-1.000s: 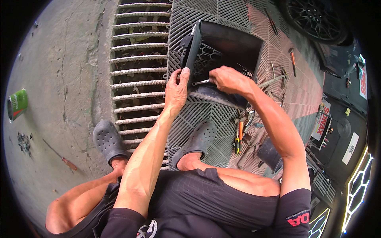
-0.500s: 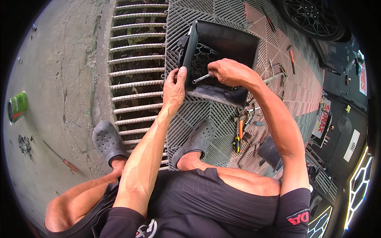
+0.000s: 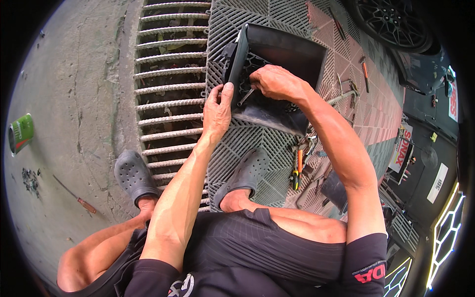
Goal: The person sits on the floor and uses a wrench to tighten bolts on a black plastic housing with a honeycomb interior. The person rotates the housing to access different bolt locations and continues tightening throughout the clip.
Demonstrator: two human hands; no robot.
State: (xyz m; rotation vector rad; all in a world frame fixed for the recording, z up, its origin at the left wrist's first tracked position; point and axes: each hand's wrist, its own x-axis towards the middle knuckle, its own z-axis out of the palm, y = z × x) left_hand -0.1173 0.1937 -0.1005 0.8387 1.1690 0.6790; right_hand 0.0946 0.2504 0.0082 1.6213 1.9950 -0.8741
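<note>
A person squats on a grey grid-tile floor (image 3: 247, 143), working with both bare hands on a black plastic car part (image 3: 277, 74) with a honeycomb mesh face, which stands tilted on the tiles just ahead of the feet. The left hand (image 3: 216, 110) rests against the part's near left edge, fingers stretched out and the thumb pressed on the rim, steadying rather than clasping it. The right hand (image 3: 274, 81) reaches over the part's mesh face, fingers curled tightly around the handle of a slim metal tool (image 3: 246, 96), whose tip points down toward the lower left of the mesh. To the left of the part runs a drain grate of metal bars (image 3: 168, 84), and beyond that lies bare concrete with a green can (image 3: 21, 132) and a thin wooden-handled tool (image 3: 75, 195). Below the part, beside the right knee, lie orange-handled pliers (image 3: 298, 168) among other loose tools. Grey clogs (image 3: 133, 174) cover both feet. Beyond the part, a car wheel (image 3: 391, 22) shows at the upper right.
</note>
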